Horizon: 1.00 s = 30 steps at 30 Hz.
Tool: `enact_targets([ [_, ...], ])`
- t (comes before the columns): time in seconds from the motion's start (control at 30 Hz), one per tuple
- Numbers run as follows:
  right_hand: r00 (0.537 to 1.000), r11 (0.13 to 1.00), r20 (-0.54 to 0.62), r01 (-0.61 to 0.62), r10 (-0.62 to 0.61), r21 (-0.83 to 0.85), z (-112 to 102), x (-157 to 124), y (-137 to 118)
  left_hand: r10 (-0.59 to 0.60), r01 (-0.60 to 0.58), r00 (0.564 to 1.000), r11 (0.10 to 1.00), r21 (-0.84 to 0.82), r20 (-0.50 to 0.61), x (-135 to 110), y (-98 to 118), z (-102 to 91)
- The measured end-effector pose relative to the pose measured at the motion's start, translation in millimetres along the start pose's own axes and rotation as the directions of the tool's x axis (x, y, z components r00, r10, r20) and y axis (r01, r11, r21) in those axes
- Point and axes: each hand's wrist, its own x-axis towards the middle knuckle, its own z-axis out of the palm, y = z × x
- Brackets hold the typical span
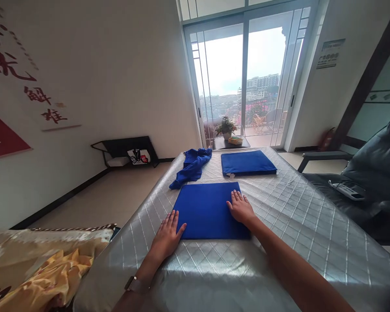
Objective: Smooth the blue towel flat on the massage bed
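Observation:
A blue cloth [208, 212], folded into a flat rectangle, lies in front of me on a silver quilted surface [292, 225]. My left hand [167, 234] rests flat at its left edge, fingers stretched out and thumb on the fabric. On the right edge lies my right hand [241, 208], palm down with the fingers extended. Behind it are a neat stack of folded blue cloth [247, 162] with a small white tag at its front, and a crumpled blue cloth [191, 167] at the far left.
A dark armchair [377, 173] with a white remote-like device [347, 190] stands at the right. Yellow patterned bedding [55, 277] is at the lower left. Past the far edge, a small table [217, 143] holds a potted plant [226, 126] before glass sliding doors [245, 78].

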Motion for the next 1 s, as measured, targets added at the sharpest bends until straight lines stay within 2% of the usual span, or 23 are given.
enact_targets([
  [0.17, 1.000, 1.000, -0.028, -0.004, 0.005, 0.027, 9.0, -0.8, 1.7, 0.022, -0.022, 0.999, 1.000, 0.019, -0.025, -1.0, -4.8, 3.9],
  [0.23, 1.000, 0.999, -0.024, -0.010, 0.011, 0.044, 8.1, -1.9, 1.6, 0.023, -0.023, 1.000, 1.000, 0.015, 0.014, 0.9, -10.1, 2.6],
  [0.33, 1.000, 0.998, -0.015, -0.018, 0.019, 0.062, 6.1, -2.3, 0.9, -0.031, 0.028, 0.993, 0.999, 0.026, 0.118, 9.1, -11.9, -7.5],
  [0.4, 1.000, 0.998, -0.014, -0.017, 0.018, 0.068, 5.7, -1.8, 0.2, -0.060, 0.055, 0.991, 0.998, 0.043, 0.123, 18.7, 0.4, -18.6],
  [0.47, 1.000, 0.997, -0.016, -0.019, 0.020, 0.070, 6.2, -1.1, -0.3, -0.001, -0.001, 0.996, 0.999, 0.032, 0.087, 30.8, 28.8, -29.5],
  [0.5, 1.000, 0.997, -0.017, -0.019, 0.021, 0.069, 6.6, -0.9, -0.4, 0.074, -0.075, 0.993, 0.997, 0.007, 0.087, 37.4, 48.4, -33.5],
  [0.57, 0.999, 0.998, -0.024, -0.022, 0.024, 0.063, 7.6, -0.9, 0.0, 0.256, -0.249, 0.960, 0.966, -0.069, 0.114, 50.9, 94.1, -37.1],
  [0.63, 0.999, 0.999, -0.038, -0.014, 0.015, 0.045, 8.6, -1.7, 1.4, 0.387, -0.374, 0.917, 0.918, -0.130, 0.094, 63.7, 139.3, -34.9],
  [0.7, 0.999, 1.000, -0.049, 0.002, -0.001, 0.022, 9.1, -3.0, 3.4, 0.436, -0.422, 0.897, 0.892, -0.160, 0.067, 74.6, 174.0, -29.1],
  [0.77, 0.998, 1.000, -0.052, 0.019, -0.019, 0.009, 9.1, -4.2, 5.0, 0.419, -0.405, 0.907, 0.898, -0.174, 0.051, 82.7, 192.8, -22.1],
  [0.87, 0.998, 1.000, -0.058, 0.017, -0.015, 0.026, 8.7, -4.6, 4.9, 0.369, -0.357, 0.928, 0.919, -0.167, 0.049, 88.9, 191.3, -13.6],
  [1.0, 0.997, 0.998, -0.073, -0.008, 0.013, 0.061, 8.8, -3.3, 2.3, 0.282, -0.275, 0.957, 0.957, -0.096, 0.072, 91.4, 152.4, -8.6],
])
